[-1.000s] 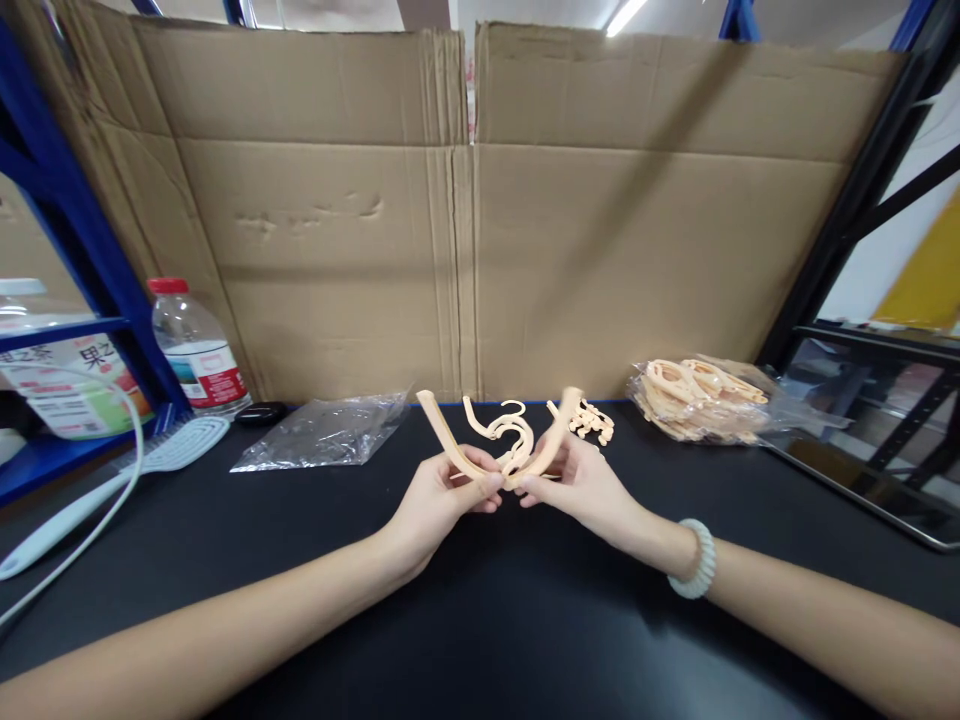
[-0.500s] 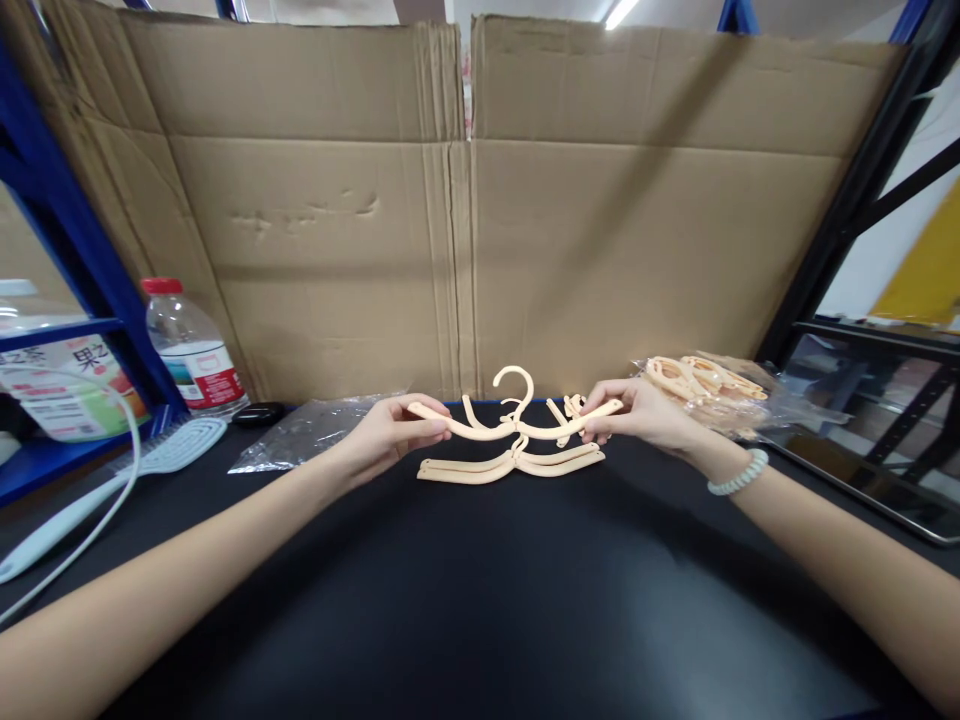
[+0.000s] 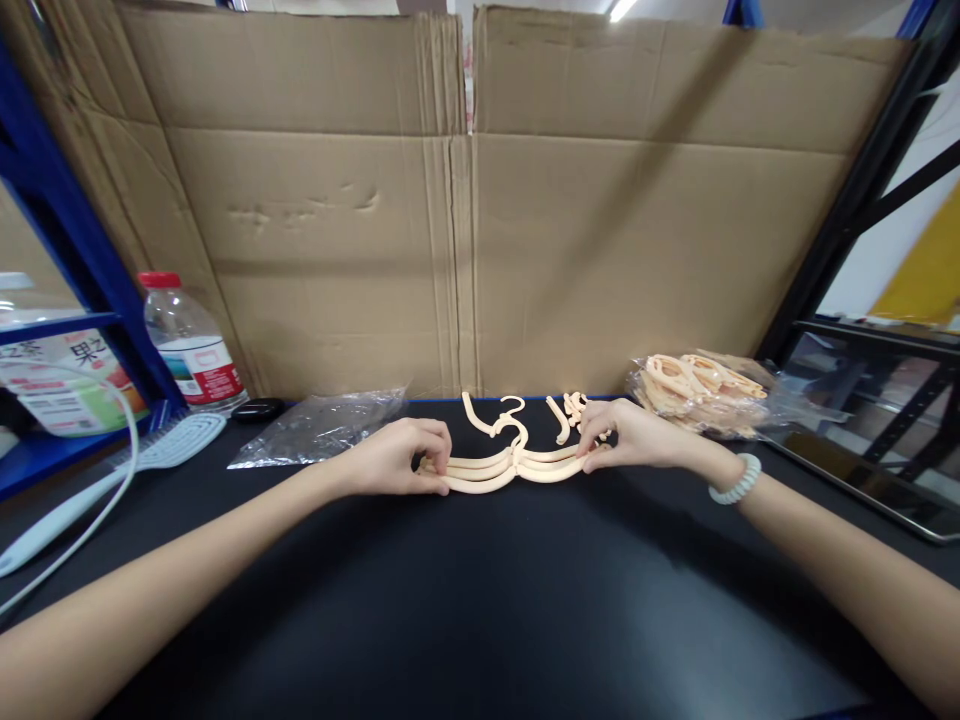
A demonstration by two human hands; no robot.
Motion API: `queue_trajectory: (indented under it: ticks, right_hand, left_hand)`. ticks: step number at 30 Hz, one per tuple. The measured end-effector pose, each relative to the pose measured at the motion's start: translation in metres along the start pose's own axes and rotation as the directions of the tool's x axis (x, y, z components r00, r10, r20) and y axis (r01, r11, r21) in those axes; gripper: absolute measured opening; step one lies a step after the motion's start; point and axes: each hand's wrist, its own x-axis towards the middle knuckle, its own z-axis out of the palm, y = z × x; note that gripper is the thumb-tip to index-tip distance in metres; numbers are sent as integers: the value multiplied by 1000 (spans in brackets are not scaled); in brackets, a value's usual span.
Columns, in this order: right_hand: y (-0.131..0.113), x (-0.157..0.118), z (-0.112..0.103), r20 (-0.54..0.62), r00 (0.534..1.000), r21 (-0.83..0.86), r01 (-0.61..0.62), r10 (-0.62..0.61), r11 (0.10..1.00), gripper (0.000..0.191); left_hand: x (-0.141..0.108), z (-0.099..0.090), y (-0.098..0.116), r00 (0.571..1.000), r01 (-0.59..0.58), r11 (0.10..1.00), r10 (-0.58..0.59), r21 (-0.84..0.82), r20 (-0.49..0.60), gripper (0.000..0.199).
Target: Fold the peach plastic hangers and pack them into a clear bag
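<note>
Several cream plastic clothes hangers [image 3: 480, 485] lie stacked on the black table, their hooks pointing away from me. My left hand [image 3: 405, 456] pinches the left end of the front hanger between thumb and fingers. At the other end, my right hand [image 3: 616, 436] has its thumb and fingers closed on the same hanger. Behind the stack lie a loose hanger arm with a hook [image 3: 480, 415], another loose arm piece [image 3: 559, 420] and a small heap of cream parts [image 3: 576, 408], partly behind my right hand.
A clear plastic bag [image 3: 315, 425] lies to the left, near a hairbrush [image 3: 176, 447], a black object [image 3: 258, 410] and a red-capped bottle [image 3: 191, 345]. At right, a bag of hanger parts [image 3: 697, 390] sits beside a dark tablet-like panel [image 3: 862, 480]. Cardboard [image 3: 637, 220] stands behind.
Both hands have lowered the raised hanger onto the stack. Its hook, upright before, now lies back toward the cardboard.
</note>
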Motion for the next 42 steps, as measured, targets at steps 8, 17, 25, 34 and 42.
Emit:
queue_trajectory:
  ticks: [8,17,25,34,42]
  right_hand:
    - [-4,-1,4,47,999,-88,-18,22,996,10]
    - [-13,0,14,29,999,-152,-41,46,988,50]
    - [-7,2,21,27,999,-202,-29,35,979,25]
    - [-12,3,22,-10,999,-203,-37,36,979,21]
    - [-17,3,28,-110,994,-235,-41,15,971,25]
  left_hand:
    - [-3,0,7,999,-31,994,30,108,10,9]
    - [-2,17,8,997,-56,998,57,23,-53,10]
    - [-3,25,7,994,-43,999,42,-3,-100,7]
    - [-3,28,7,994,-10,1000,11,5,-113,9]
    - [-4,29,6,992,16,1000,-13,21,-123,17]
